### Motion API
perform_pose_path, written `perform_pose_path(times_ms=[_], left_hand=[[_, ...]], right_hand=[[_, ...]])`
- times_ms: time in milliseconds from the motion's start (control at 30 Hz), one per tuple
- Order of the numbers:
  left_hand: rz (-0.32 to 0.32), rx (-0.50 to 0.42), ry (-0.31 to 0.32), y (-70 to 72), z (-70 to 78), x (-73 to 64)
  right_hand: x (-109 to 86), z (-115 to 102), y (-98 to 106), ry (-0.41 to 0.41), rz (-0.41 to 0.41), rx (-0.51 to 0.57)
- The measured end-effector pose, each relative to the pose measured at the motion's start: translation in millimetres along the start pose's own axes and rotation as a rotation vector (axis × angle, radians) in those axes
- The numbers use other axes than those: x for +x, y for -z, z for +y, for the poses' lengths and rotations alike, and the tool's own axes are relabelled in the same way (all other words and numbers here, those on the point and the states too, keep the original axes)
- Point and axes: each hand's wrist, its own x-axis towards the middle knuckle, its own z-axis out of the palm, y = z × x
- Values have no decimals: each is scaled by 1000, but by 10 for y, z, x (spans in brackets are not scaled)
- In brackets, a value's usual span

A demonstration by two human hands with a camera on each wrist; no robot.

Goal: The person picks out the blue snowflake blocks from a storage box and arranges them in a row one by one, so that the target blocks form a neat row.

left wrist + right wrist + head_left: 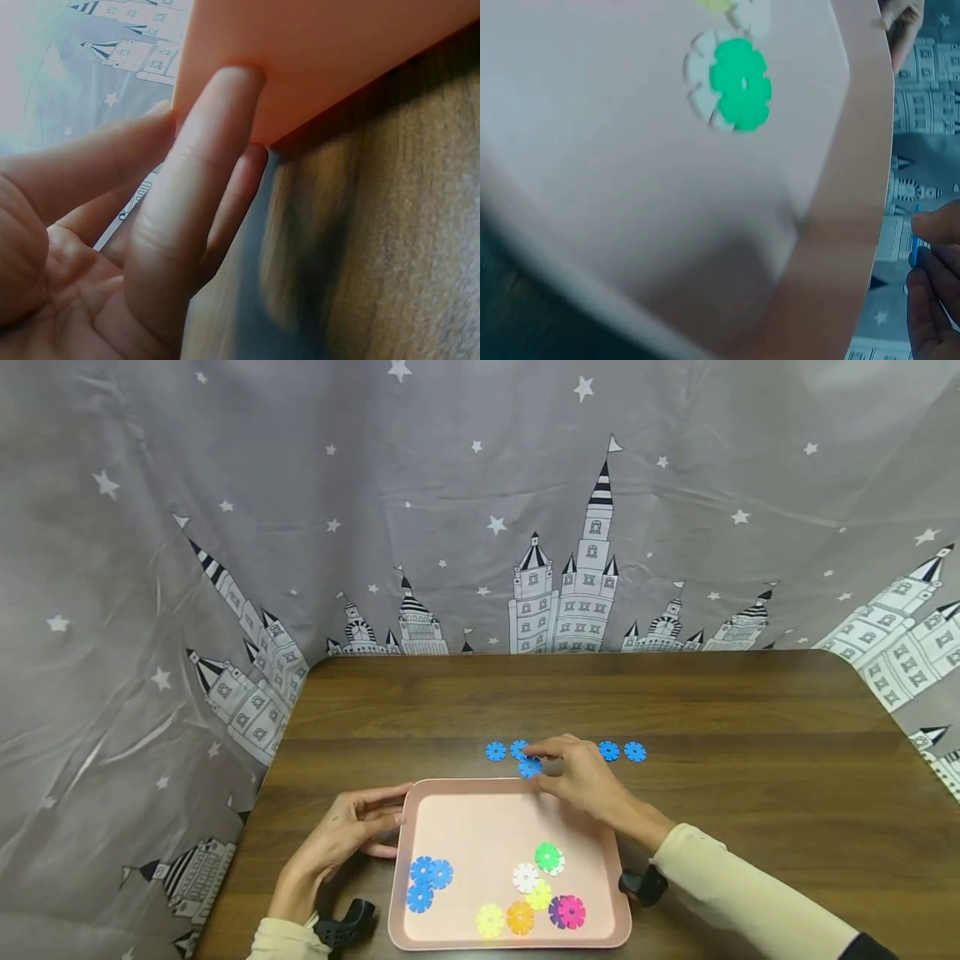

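Just past the far rim of the pink tray (pixel 480 810), my right hand (pixel 581 777) pinches a blue notched plastic disc (pixel 529 767) between thumb and fingers. In the right wrist view that disc (pixel 915 244) shows edge-on at the fingertips. Another blue disc (pixel 518 749) lies right by the index fingertip, in a row on the table. My left hand (pixel 348 827) is at the tray's left side. Its fairly straight fingers (pixel 217 127) rest against the tray's outer wall (pixel 300 67), with one fingertip at the rim.
Blue discs (pixel 421 885) lie clustered at the tray's left; green (pixel 548 857), white (pixel 525 877), yellow (pixel 491 921), orange (pixel 520 917) and pink (pixel 572 912) ones lie right of them. The row on the wooden table (pixel 750 777) includes more blue discs (pixel 634 751). A grey curtain (pixel 450 527) hangs behind.
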Motion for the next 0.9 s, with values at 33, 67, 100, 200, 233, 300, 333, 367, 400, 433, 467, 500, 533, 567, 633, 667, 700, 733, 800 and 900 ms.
perform_pose_path(times_ms=[33,67,100,200,233,300,333,367,400,433,467,500,533,567,633,667,700,733,800,900], left_hand=[[0,2,1,0,0,0],[0,5,2,-1,1,0],[0,6,4,-1,1,0],[2,4,6,-3,3,1],[2,3,7,-3,3,2],[5,3,8,-6,6,4],[5,2,9,-8,6,5],[5,3,9,-9,7,6],[5,5,9,-11,8,7],[6,6,9,-11,8,5],[7,7,9,-12,9,4],[7,8,9,-13,9,4],[7,8,9,-14,9,4],[8,9,10,-14,9,4],[8,11,13,-17,9,7],[8,10,14,-18,9,9],[8,9,15,-18,9,11],[7,8,16,-19,9,13],[6,9,14,-20,11,12],[7,7,12,-15,11,-4]], right_hand=[[-10,20,25,-18,4,3],[-21,43,49,-33,11,5],[-33,67,75,-42,21,6],[-64,142,162,-64,65,-12],[-78,178,190,-71,81,-21],[-111,247,250,-86,104,-35],[-131,284,281,-102,112,-41],[-152,324,311,-115,121,-47],[-177,362,343,-129,126,-55],[-200,403,372,-140,132,-61],[-222,440,405,-148,137,-69],[-246,478,437,-159,142,-79],[-269,519,470,-165,150,-93],[-292,563,502,-169,159,-112],[-347,651,565,-182,173,-138],[-376,693,594,-188,180,-148],[-407,734,622,-196,188,-157],[-438,774,646,-204,197,-164],[-496,840,694,-218,209,-159],[-562,918,753,-232,223,-149]])
